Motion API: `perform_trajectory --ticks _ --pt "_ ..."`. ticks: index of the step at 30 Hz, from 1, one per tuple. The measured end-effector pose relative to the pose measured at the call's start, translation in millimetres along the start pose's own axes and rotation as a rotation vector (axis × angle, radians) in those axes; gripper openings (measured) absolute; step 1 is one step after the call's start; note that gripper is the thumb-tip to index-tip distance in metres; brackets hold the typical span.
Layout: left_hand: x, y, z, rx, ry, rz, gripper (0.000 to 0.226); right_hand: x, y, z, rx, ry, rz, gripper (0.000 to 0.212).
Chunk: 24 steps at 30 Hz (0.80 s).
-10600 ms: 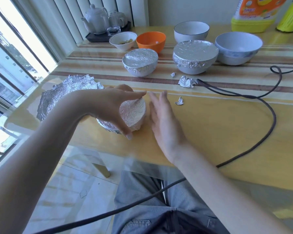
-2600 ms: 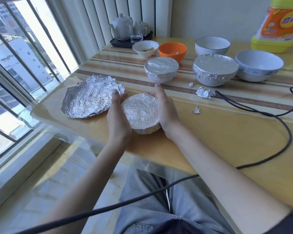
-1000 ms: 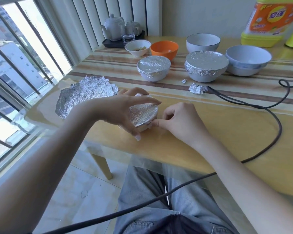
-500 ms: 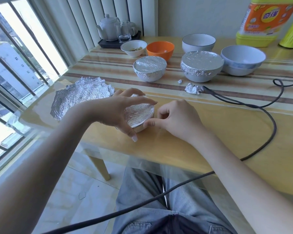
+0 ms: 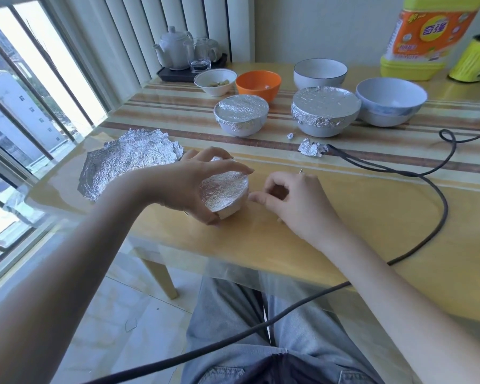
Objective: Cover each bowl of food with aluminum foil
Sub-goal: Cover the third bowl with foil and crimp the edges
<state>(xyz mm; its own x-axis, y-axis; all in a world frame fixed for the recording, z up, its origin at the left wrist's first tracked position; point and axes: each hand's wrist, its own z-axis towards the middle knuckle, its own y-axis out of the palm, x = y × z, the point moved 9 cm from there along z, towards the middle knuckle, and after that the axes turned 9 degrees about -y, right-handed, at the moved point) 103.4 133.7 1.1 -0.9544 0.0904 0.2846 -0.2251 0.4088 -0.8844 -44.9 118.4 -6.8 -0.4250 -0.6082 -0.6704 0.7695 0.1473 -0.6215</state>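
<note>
The left hand [image 5: 189,187] grips the small foil-covered bowl [image 5: 224,194] near the front edge of the table [image 5: 372,217], thumb at the near side and fingers arched over the far rim, tilting it toward the right. The right hand [image 5: 294,200] has drawn back since half a second ago: then its pinched fingertips [image 5: 257,199] touched the bowl's right rim, now they sit just beside it, loosely curled and holding nothing visible. This indicates that the crimping pass on that side is finished or paused (whether the foil is tucked along the hidden far side cannot be told). Two further foil-covered bowls, one smaller [image 5: 241,116] and one larger [image 5: 325,110], stand behind, so three are judged covered. Four bowls remain uncovered: a white bowl with food [image 5: 215,82], an orange bowl [image 5: 258,82], a dark-rimmed white bowl [image 5: 320,73] and a pale blue bowl [image 5: 390,101]. A crumpled foil sheet [image 5: 128,162] lies just left of the held bowl, available for the next one. Foil scraps [image 5: 312,147] and a dark cable [image 5: 427,173] lie nearby on the tabletop.
</note>
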Motion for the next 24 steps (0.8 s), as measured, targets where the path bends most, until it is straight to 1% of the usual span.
perform_trajectory --ticks 1,2,4,5,6,7,9,11,13,16,17,18,20,21,22,23,24 --pt "0.1 0.0 0.2 0.003 0.001 0.003 0.094 0.4 -1.5 -7.7 0.04 0.069 0.031 0.02" --pt "0.2 0.3 0.4 0.003 0.0 0.003 0.093 -1.3 0.4 -15.9 0.072 0.126 0.059 0.025" --pt "0.2 0.1 0.0 0.009 0.002 0.002 0.092 -9.2 11.5 -27.6 0.097 0.196 0.163 0.052" --pt "0.5 0.1 -0.4 0.013 0.003 0.002 0.091 -14.5 18.5 -29.8 0.097 0.207 0.212 0.058" --pt "0.5 -0.1 -0.8 0.015 0.003 0.0 0.091 -18.6 23.5 -30.0 0.102 0.21 0.256 0.059" --pt "0.7 0.2 -0.7 0.016 0.002 -0.002 0.09 -20.1 25.2 -29.2 0.128 0.208 0.291 0.056" --pt "1.1 0.6 -0.4 0.015 0.002 -0.005 0.091 -19.3 23.7 -26.2 0.187 0.201 0.312 0.041" --pt "0.4 0.7 0.3 0.021 0.005 0.001 0.092 -18.6 26.1 -26.6 0.2 0.197 0.307 0.033" --pt "-0.7 1.2 1.0 0.02 0.002 0.003 0.091 -18.5 33.4 -31.1 0.163 0.205 0.294 0.042" --pt "-0.4 2.8 0.4 -0.008 -0.005 -0.004 0.093 -13.9 53.1 -37.0 -0.03 0.238 0.316 0.056" --pt "-0.8 3.6 0.9 -0.016 -0.005 0.005 0.097 -12.8 56.2 -36.9 -0.079 0.261 0.363 0.058" --pt "-2.7 4.0 1.5 -0.02 -0.006 0.024 0.106 -10.7 54.9 -34.8 -0.088 0.303 0.425 0.06" --pt "-7.9 4.5 2.6 -0.026 0.009 0.04 0.13 -3.3 42.5 -26.2 -0.009 0.415 0.531 0.06" --pt "-9.9 1.5 2.0 -0.005 0.025 0.02 0.134 -0.3 35.8 -20.4 0.038 0.455 0.566 0.059" --pt "-11.4 -4.0 0.1 0.038 0.043 -0.024 0.129 1.7 30.5 -13.8 0.069 0.479 0.593 0.056" --pt "-15.3 -11.7 -2.4 0.106 0.055 -0.102 0.117 2.2 26.6 -6.5 0.091 0.488 0.613 0.054" --pt "-21.3 -21.8 -5.6 0.208 0.067 -0.235 0.103 2.0 24.4 1.6 0.112 0.481 0.624 0.051"
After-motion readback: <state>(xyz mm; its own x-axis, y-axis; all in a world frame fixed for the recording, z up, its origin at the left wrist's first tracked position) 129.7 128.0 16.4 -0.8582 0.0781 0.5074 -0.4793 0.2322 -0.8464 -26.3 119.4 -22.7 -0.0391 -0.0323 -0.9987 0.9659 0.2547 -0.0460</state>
